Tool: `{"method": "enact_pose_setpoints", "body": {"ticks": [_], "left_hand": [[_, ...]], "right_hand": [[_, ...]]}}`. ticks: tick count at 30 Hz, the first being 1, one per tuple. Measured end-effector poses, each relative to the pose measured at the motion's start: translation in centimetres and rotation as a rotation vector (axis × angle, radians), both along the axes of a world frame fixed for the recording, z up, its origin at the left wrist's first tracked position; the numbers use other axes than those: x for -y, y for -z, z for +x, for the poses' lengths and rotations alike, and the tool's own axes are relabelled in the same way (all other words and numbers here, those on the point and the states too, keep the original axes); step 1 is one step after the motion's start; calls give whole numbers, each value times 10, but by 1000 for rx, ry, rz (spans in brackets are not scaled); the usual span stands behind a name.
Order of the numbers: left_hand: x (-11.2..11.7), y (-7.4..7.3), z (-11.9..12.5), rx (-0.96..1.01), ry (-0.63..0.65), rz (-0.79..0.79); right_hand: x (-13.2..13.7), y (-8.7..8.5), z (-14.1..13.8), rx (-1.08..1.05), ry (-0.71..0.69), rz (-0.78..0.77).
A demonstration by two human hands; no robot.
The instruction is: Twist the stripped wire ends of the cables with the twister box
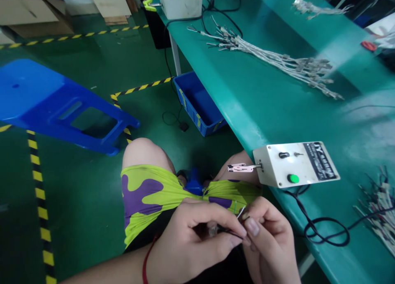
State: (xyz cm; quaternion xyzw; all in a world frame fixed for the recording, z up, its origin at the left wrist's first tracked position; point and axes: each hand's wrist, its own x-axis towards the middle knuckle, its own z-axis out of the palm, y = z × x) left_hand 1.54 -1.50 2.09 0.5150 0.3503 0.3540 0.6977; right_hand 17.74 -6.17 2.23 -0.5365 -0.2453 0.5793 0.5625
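My left hand (197,234), with a red cord at the wrist, pinches a thin cable above my lap. Inside its curled fingers shows a clear, pale connector (212,228), partly hidden. A black wire (230,232) runs from there to the fingertips, and a short white wire end (241,212) sticks up between the hands. The thumb and fingers of my right hand (271,238) are closed on the wire ends, touching the left fingertips. The fingers cover most of the cable.
A white control box (288,165) with a pink clip (240,167) sits at the edge of the green table (247,99). Bundles of white cables (262,51) lie on it; another box (182,4) stands farther back. A blue bin (197,107) and blue stool (55,99) are on the floor.
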Motion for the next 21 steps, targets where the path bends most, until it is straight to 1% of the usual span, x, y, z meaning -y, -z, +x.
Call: {"method": "enact_pose_setpoints", "body": {"ticks": [3, 8, 16, 21], "left_hand": [[-1, -1, 0, -12, -18, 165], [-2, -1, 0, 9, -31, 297], [-1, 1, -1, 13, -41, 349], [0, 3, -3, -2, -34, 348]], "right_hand": [[2, 3, 1, 7, 0, 15], [3, 5, 2, 30, -14, 28], [2, 5, 2, 53, -10, 21], [4, 5, 2, 36, -15, 28]]}}
